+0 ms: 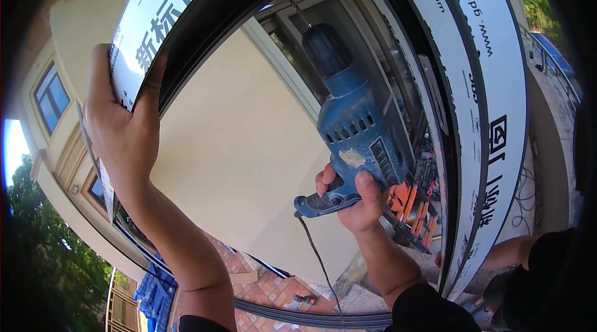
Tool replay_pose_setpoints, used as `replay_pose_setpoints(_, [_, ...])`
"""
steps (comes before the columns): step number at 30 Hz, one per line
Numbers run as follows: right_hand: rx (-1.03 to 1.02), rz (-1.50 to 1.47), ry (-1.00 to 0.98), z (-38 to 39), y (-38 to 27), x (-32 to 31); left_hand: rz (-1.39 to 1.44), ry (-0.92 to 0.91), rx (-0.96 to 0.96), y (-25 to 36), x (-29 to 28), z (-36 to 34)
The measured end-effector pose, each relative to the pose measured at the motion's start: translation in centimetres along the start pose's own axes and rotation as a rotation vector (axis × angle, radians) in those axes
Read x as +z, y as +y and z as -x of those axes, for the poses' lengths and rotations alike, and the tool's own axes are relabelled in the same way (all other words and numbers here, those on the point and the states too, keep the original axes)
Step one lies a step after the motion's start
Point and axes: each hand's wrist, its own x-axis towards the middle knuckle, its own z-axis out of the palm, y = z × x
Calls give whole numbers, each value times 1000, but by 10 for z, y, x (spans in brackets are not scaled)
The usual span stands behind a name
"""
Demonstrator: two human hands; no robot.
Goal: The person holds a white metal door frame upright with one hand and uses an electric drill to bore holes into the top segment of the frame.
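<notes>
Main risk: bit skating. The blue scuffed-body power drill (pixel 360 126) is inside the opening, nose up, with its thin spiral steel bit (pixel 294 3) aimed at the top stretch of the black metal frame (pixel 205 30). Tip is in shadow, can't tell if it touches. Smooth metal plus an angled start could let it wander and score the finish.

Right hand (pixel 364 204) is clamped round the drill's rear handle, one-handed. If the bit grabs, I'd expect the body to twist the wrist. Left hand (pixel 127 130) is closed on the frame's left edge, fingers outside, thumb inside, so it can't back up the drill. Grip there is over glossy white printed protective film (pixel 504 95); a loose layer could slip under load.

Black rubbery cord (pixel 314 245) hangs from the handle to the ground; a snag would tug the aim off. Also a bystander's bare forearm (pixel 507 254) close to the right upright: a bump there could shift the frame.

Materials: drill shell hard and matte, row of vent slots, tan worn patch on the side; ribbed black cylindrical chuck (pixel 326 49). Frame slim, channelled. Behind: smooth cream wall (pixel 242 145), reddish square paving (pixel 273 288).
</notes>
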Motion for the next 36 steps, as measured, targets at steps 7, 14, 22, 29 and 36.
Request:
replay_pose_setpoints(7, [-19,46,5,1,-4,1,33,-22,-28,-1,0,0])
replay_pose_setpoints(14, [-118,158,18,4,-6,6,-42,-132,-178,-4,-4,1])
replay_pose_setpoints(22, [-125,163,12,-2,-1,3,21,-150,-193,-6,-1,1])
replay_pose_setpoints(29, [-207,99,32,-4,5,7,47,8,-37,0,1,1])
replay_pose_setpoints(36, [-227,186,15,-2,6,-4,51,-1,-18,7,2,2])
